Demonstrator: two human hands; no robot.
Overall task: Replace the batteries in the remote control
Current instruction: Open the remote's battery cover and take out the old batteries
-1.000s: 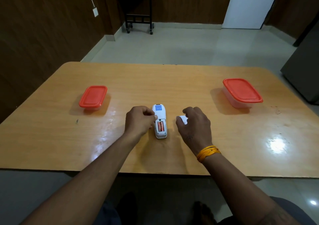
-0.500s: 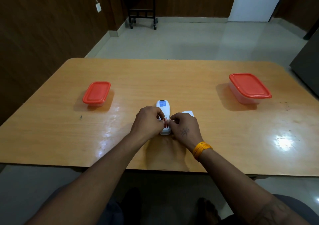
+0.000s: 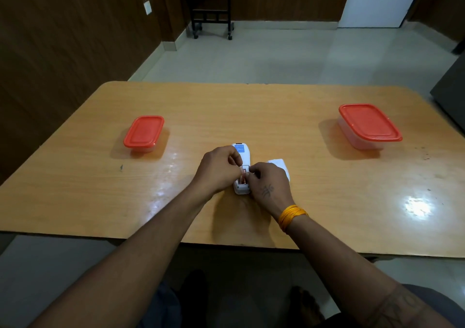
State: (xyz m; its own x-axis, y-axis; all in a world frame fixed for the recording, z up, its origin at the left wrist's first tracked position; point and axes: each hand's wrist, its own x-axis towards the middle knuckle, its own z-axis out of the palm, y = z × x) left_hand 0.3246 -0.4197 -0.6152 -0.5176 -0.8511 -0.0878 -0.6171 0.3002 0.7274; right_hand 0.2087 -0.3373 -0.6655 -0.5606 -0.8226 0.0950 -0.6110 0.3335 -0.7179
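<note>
A white remote control point(image 3: 243, 154) lies face down on the wooden table point(image 3: 251, 106), its battery bay uncovered. Orange batteries point(image 3: 243, 176) sit in the bay. My left hand point(image 3: 218, 169) grips the remote's left side, fingers curled over it. My right hand point(image 3: 269, 185) rests at the bay's right side, its fingertips pinching at a battery; whether the battery is lifted I cannot tell. The white battery cover point(image 3: 278, 164) lies on the table just right of the remote, partly hidden behind my right hand.
A small clear box with a red lid point(image 3: 144, 132) stands at the left. A larger red-lidded box point(image 3: 368, 124) stands at the right. The table's near edge point(image 3: 226, 246) is close to me. Beyond the table are tiled floor and a black wheeled stand point(image 3: 211, 15).
My right hand left the cover on the table and moved left onto the battery bay. My left hand stayed on the remote. The camera tilted down slightly.
</note>
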